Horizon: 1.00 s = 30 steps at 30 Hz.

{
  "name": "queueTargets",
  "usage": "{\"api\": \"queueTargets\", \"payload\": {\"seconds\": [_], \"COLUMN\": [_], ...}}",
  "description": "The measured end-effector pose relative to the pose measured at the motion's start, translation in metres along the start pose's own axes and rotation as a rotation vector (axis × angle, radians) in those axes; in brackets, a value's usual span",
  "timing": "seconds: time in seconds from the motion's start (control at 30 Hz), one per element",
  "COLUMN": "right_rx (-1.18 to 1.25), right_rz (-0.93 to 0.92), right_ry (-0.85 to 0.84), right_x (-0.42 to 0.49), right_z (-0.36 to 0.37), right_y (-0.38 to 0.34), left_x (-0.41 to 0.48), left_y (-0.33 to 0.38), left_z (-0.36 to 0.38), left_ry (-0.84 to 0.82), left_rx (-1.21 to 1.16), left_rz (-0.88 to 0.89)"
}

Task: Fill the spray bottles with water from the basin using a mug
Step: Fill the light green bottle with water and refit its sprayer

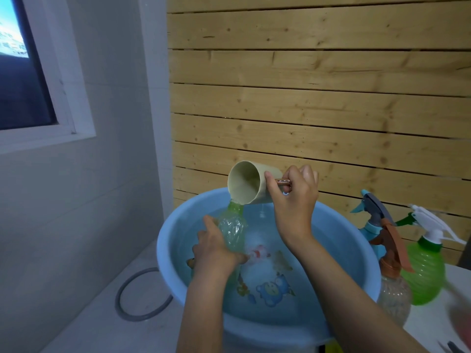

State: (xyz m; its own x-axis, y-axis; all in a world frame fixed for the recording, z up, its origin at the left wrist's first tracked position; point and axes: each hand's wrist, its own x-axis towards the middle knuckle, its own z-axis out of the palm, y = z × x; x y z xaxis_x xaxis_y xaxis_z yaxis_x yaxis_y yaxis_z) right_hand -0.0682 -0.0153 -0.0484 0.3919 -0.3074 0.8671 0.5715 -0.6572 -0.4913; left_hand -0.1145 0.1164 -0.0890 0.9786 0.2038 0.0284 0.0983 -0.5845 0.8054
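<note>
A blue basin [168, 253] holds water, with cartoon prints on its bottom. My left hand [215, 253] grips a clear green bottle [232, 229] without its spray head, held tilted over the basin. My right hand [293, 197] holds a beige mug [246, 183] by its metal handle. The mug is tipped on its side, its lip touching the bottle's open green neck. To the right of the basin stand three spray bottles: a blue one [369, 225], a clear one with a brown trigger head [393, 294], and a green one with a white trigger head [424, 271].
A wooden slat wall [318, 98] rises behind the basin. A grey hose loop [125, 299] lies on the white floor at the left. A white-framed window [51, 80] is at the upper left. The bottles stand on a white surface [428, 324] at the right.
</note>
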Motion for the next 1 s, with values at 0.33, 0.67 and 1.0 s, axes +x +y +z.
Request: {"api": "queueTargets", "payload": {"seconds": [0.33,0.67,1.0], "right_rx": [0.011,0.002,-0.030], "right_rz": [0.008,-0.010,-0.052], "right_ry": [-0.001,0.028,0.094], "right_x": [0.0004,0.0005,0.0015], "right_z": [-0.0004,-0.0010,-0.0040], "right_y": [0.0009,-0.0006,-0.0050], "left_x": [0.0016,0.0005,0.0015], "left_y": [-0.0004,-0.0006,-0.0003], "left_z": [0.0021,0.0005,0.0019], "left_ry": [-0.001,0.037,-0.004], "left_rx": [-0.023,-0.022,-0.049], "left_rz": [0.006,0.045,0.050]}}
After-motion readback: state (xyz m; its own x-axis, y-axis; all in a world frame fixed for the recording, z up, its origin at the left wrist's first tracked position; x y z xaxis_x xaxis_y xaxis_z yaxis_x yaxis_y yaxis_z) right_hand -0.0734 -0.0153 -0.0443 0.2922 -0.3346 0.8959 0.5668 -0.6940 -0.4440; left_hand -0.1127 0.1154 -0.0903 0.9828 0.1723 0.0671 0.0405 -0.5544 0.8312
